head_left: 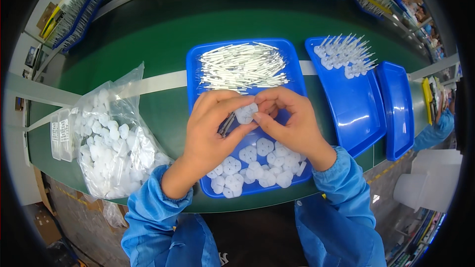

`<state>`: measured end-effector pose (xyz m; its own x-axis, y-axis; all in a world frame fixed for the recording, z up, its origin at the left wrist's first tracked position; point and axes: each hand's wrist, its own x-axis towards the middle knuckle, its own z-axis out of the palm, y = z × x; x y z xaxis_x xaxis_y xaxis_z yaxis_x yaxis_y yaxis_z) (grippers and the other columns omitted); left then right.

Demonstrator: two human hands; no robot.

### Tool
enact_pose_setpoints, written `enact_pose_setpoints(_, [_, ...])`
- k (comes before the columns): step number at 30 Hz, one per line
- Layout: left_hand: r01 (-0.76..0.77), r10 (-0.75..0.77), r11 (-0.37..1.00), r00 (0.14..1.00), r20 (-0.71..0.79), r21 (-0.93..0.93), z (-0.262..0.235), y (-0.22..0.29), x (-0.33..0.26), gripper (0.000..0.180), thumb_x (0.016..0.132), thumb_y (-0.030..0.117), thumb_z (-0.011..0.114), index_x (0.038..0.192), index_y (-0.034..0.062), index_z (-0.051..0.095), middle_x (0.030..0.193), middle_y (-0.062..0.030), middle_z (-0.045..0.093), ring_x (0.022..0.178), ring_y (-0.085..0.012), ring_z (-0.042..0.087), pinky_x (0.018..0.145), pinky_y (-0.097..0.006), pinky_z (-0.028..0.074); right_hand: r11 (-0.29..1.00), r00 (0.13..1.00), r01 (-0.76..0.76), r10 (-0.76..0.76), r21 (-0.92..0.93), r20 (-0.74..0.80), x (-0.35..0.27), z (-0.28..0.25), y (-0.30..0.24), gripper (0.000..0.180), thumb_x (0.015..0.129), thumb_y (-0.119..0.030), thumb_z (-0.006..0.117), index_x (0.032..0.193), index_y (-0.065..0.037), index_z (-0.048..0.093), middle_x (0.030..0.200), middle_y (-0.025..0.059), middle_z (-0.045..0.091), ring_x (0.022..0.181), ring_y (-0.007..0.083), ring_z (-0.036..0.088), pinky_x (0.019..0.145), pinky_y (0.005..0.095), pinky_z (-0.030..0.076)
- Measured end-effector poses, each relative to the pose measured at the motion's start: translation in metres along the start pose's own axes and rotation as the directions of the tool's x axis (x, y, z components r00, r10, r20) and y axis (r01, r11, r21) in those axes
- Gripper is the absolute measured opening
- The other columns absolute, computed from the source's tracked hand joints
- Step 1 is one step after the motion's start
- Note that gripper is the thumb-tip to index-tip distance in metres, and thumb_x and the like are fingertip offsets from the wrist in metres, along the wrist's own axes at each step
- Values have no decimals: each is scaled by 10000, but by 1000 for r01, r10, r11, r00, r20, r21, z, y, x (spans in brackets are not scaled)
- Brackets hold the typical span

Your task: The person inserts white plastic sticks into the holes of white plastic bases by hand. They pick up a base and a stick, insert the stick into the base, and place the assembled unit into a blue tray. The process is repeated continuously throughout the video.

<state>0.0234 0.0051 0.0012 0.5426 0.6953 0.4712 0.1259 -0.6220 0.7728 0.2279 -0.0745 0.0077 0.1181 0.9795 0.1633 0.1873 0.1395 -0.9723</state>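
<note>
One green work surface, smooth and slightly glossy, carried everything at hand. On it, centrally, sat the middle tray (297, 76), blue moulded plastic with rounded corners and a raised rim. Its far half held a heap of slender white rods (242, 66), straight, lying mostly crosswise; its near half held loose discs (267, 160), translucent white, flat, with lobed edges, overlapping at random. To the left slumped a clear plastic bag (141, 141), thin and wrinkled, filled with similar whitish pieces. To the right lay the slanted tray (354, 109), also blue; at its far end, discs with rods (346, 57) stood clustered, the rods pointing up and aslant. A narrower tray (396, 104) lay just beside it.

Both forearms, in crinkled blue sleeves with gathered cuffs, angled inward over the middle tray. Left hand (210, 123): fingers together and curved, clamped with the thumb on the left side of one lobed disc (246, 113). Right hand (297, 121): fingers bent, thumb tip pressed to the disc's right side. The disc was raised above the tray's middle, between both hands. Thin dark sticks (226, 124) showed beneath the left fingers; whether gripped, could not tell.
</note>
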Motion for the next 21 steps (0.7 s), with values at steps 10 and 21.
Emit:
enact_pose_setpoints(10, [-131,127,986,991,44,107,1,2,3,578,749,-1,895,1309,109,800,1202,-57,733,1069,-288,661,904,-383,552,981,989,-139,130,136,73,3,-4,2,171,1004,-56,796,1142,-18,702,958,42,764,854,74,724,747,235,564])
enact_pose_setpoints(21, [-78,72,993,995,66,94,-3,10,1,774,775,-56,851,1508,96,658,1270,-88,731,1058,-288,673,899,-391,572,996,995,-41,48,-76,87,-7,-15,-5,180,954,-35,796,1125,-39,738,1067,69,781,970,165,774,870,311,598])
